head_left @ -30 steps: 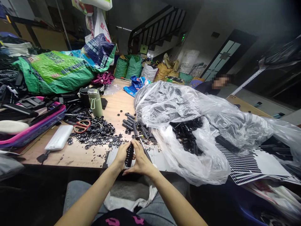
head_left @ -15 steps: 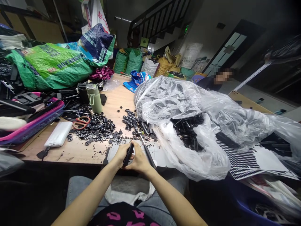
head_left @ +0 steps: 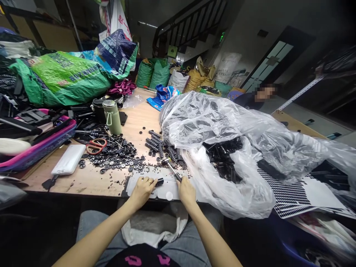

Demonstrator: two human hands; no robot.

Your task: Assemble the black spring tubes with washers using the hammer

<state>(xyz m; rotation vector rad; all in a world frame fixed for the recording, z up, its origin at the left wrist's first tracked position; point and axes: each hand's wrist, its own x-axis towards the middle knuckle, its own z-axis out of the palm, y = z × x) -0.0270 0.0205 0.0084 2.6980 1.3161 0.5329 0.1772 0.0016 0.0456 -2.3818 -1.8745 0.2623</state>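
Indoors, a wooden table carries a crowded spread, led on its right by a translucent plastic bag whose near side gapes on a heap of dark parts. Across at the left, a green printed sack slumps behind a pink-rimmed basket, and patterned sheets fan out by the bag's right flank. A grey plate lies along the near edge, below both of the worker's hands. The right hand is wrapped around the handle of a hammer, its head pointing away from the worker; whether that head rests on anything is unclear. Next in size come a pale green flask, a white power bank and red-handled scissors. Beyond the hammer's head, ribbed black rollers lie grouped and look finished. Over the plate, the left hand grips a short black piece, one end jutting out toward the hammer; most of it is hidden, so its own stage cannot be told. Smallest of all, loose black discs and tiny dark bits litter the wood in numbers, suggesting that the work stands partway, with plenty apparently left to handle.
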